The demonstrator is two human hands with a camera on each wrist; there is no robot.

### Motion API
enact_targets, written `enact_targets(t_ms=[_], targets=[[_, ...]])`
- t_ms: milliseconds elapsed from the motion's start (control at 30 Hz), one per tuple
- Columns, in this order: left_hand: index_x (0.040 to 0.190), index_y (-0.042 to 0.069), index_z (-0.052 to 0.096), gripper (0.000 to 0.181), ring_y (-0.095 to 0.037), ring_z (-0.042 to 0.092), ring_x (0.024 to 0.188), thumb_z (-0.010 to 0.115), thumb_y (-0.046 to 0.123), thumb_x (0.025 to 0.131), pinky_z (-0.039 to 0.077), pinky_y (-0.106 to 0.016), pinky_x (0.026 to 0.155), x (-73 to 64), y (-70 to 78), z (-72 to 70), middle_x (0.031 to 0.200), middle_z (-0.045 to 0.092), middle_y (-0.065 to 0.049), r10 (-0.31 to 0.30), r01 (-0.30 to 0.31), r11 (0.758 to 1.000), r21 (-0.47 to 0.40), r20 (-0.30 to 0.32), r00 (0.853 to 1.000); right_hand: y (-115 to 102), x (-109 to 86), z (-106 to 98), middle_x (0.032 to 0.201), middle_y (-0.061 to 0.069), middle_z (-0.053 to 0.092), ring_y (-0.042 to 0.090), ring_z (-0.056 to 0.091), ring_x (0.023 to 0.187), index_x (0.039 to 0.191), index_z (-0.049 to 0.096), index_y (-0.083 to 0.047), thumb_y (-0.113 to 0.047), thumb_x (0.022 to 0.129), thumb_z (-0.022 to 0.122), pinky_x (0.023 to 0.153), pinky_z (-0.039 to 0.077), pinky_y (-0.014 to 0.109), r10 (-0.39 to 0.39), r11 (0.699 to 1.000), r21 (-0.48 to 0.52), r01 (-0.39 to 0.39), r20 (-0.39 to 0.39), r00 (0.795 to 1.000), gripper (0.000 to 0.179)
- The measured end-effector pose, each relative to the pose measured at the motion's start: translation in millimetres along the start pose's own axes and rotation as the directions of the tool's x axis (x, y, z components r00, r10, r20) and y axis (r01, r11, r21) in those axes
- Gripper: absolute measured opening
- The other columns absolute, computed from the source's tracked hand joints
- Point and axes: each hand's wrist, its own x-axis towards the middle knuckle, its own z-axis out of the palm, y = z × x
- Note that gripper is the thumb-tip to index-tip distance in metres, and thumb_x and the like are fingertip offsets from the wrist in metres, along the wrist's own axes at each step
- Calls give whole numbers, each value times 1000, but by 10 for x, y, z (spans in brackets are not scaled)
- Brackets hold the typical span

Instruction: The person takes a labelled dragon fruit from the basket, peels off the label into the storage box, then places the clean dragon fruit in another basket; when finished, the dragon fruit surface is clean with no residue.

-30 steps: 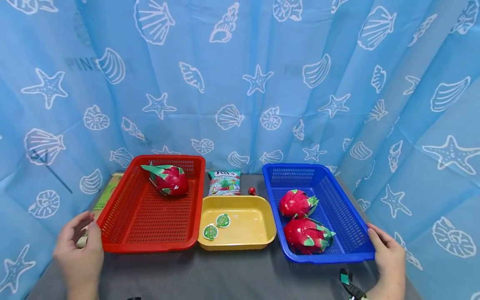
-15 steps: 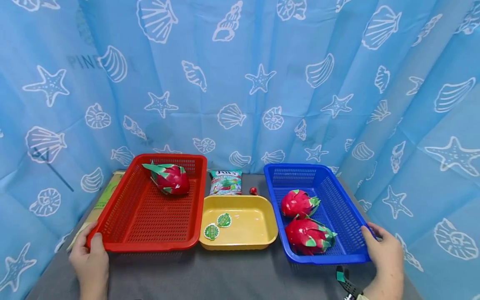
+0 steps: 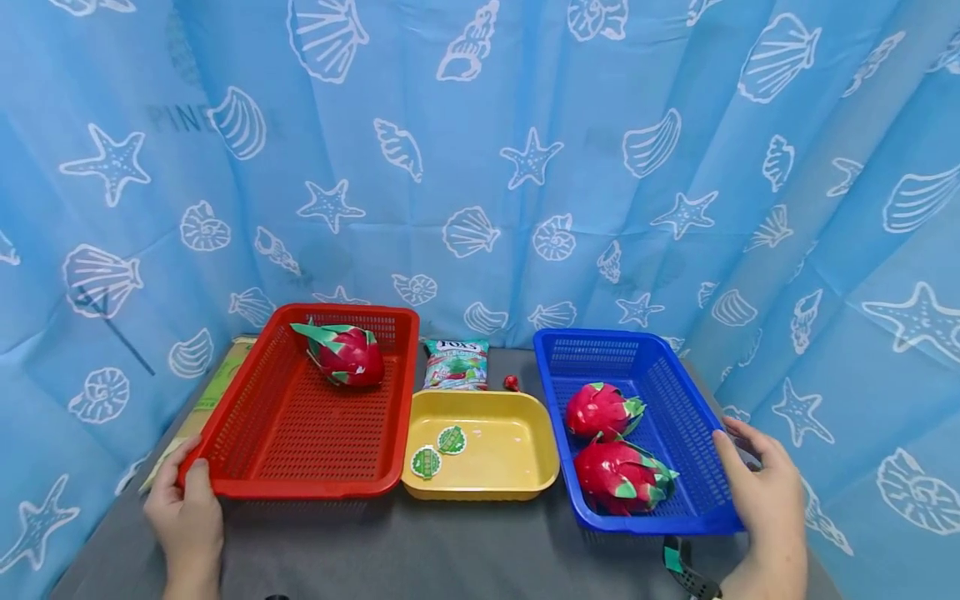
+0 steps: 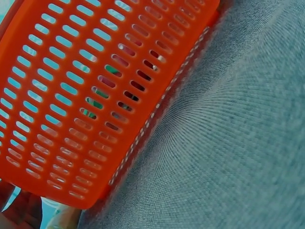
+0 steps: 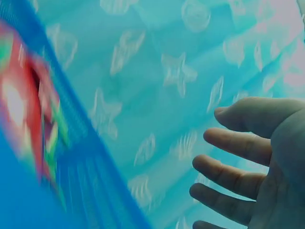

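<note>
My left hand (image 3: 187,508) is at the near left corner of a red plastic basket (image 3: 315,487), its thumb and fingers about the rim. In the left wrist view the slotted basket wall (image 4: 71,90) fills the upper left, with part of the hand (image 4: 21,210) below it. One dragon fruit (image 3: 348,354) lies in that basket. Beside the right rim of a blue basket (image 3: 637,525) is my right hand (image 3: 765,492); the right wrist view shows its fingers (image 5: 233,179) spread and apart from the rim. Two dragon fruits (image 3: 622,479) (image 3: 600,410) lie in the blue basket.
Between the baskets stands a yellow tray (image 3: 510,483) holding two round green stickers (image 3: 426,462). Behind it are a candy bag (image 3: 456,367) and a small red item (image 3: 512,382). A green-and-tan package (image 3: 217,383) lies left of the red basket. A blue curtain (image 3: 465,150) encloses the table.
My left hand has moved right onto the red basket's corner. My right hand has shifted slightly up and left along the blue rim. The head view has tilted slightly.
</note>
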Motion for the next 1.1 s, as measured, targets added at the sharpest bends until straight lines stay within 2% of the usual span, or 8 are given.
enact_targets(t_ms=[100, 200, 267, 367, 567, 833, 967, 1100], targets=[[137, 12, 67, 41, -7, 60, 111, 46, 10, 101, 49, -12, 85, -5, -4, 6, 135, 63, -2, 15, -15, 1000, 24, -1, 1000, -202, -101, 62, 138, 11, 56, 24, 57, 121, 141, 62, -6, -31, 104, 60, 105, 48, 38, -88, 994, 64, 92, -72, 994, 45], [137, 12, 67, 41, -9, 59, 113, 47, 9, 101, 49, -12, 86, 2, -10, 7, 136, 62, -2, 14, -14, 1000, -4, 8, 1000, -378, -191, 152, 129, 2, 59, 4, 54, 110, 133, 68, -6, -22, 102, 65, 95, 47, 15, -197, 969, 123, 213, -126, 972, 35], [137, 12, 66, 41, -10, 58, 115, 47, 9, 101, 49, -12, 86, 2, -13, 10, 137, 61, -2, 5, -4, 1000, -25, 17, 1000, -496, -257, 209, 126, -1, 60, -1, 51, 106, 129, 71, -6, -17, 101, 67, 88, 43, 9, -266, 946, 153, 287, -141, 954, 31], [138, 12, 66, 42, -11, 57, 117, 46, 9, 101, 49, -13, 87, 2, -12, 14, 139, 60, -3, -12, 13, 999, -47, 26, 1000, -643, -348, 301, 128, 1, 60, 0, 51, 111, 129, 71, -7, -13, 99, 69, 90, 43, 11, -342, 912, 194, 361, -122, 932, 30], [139, 15, 65, 43, -12, 56, 118, 44, 10, 101, 49, -15, 92, 3, -21, 16, 142, 58, -4, -17, 18, 999, -41, 28, 999, -888, -493, 498, 130, 0, 61, 5, 50, 119, 128, 71, -8, -8, 98, 69, 93, 43, 13, -437, 873, 219, 435, -41, 898, 31], [137, 13, 66, 42, -12, 58, 114, 45, 10, 101, 49, -12, 87, 15, -29, 24, 137, 60, -3, -2, 4, 998, -56, 23, 1000, -1090, -620, 789, 127, 2, 64, 14, 56, 116, 122, 74, -8, -4, 94, 73, 88, 48, 15, -581, 791, 261, 553, 38, 813, 28], [136, 12, 67, 41, -12, 58, 112, 46, 10, 101, 49, -11, 84, 15, -37, 27, 135, 62, -4, 15, -13, 996, -90, 26, 1000, -1196, -666, 933, 126, 4, 65, 21, 57, 119, 120, 75, -8, -3, 93, 74, 93, 50, 22, -626, 756, 302, 581, 74, 776, 27], [135, 11, 67, 40, -13, 58, 111, 46, 10, 101, 48, -11, 82, 11, -43, 24, 133, 62, -4, 16, -13, 993, -118, 28, 999, -1322, -698, 1080, 124, 1, 65, 20, 58, 121, 119, 75, -10, -5, 92, 75, 96, 53, 35, -646, 740, 333, 585, 105, 756, 27]])
